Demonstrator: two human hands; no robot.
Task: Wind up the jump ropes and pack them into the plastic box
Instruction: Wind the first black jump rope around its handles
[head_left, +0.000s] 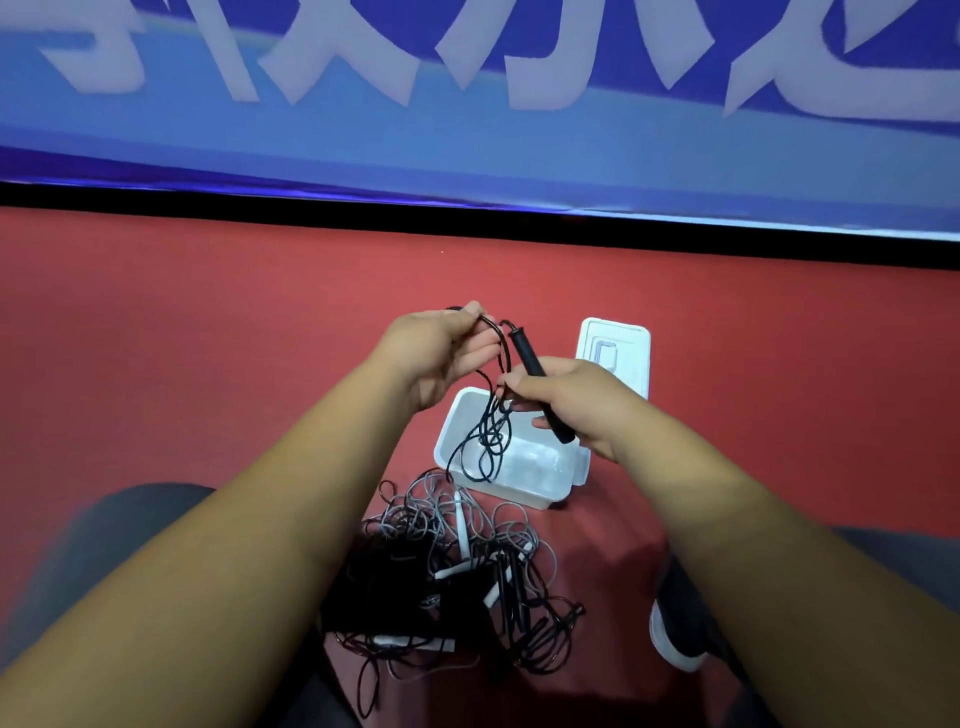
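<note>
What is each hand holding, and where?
Right hand holds the black cylindrical jump-rope grip around its lower half; left hand pinches the thin black cord.

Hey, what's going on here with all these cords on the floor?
A person is winding up a black jump rope. The right hand grips its black handle, while the left hand pinches loops of the cord above an open white plastic box. The box looks empty, its lid lies just beyond it, and a tangled pile of more ropes sits on the red floor.
</note>
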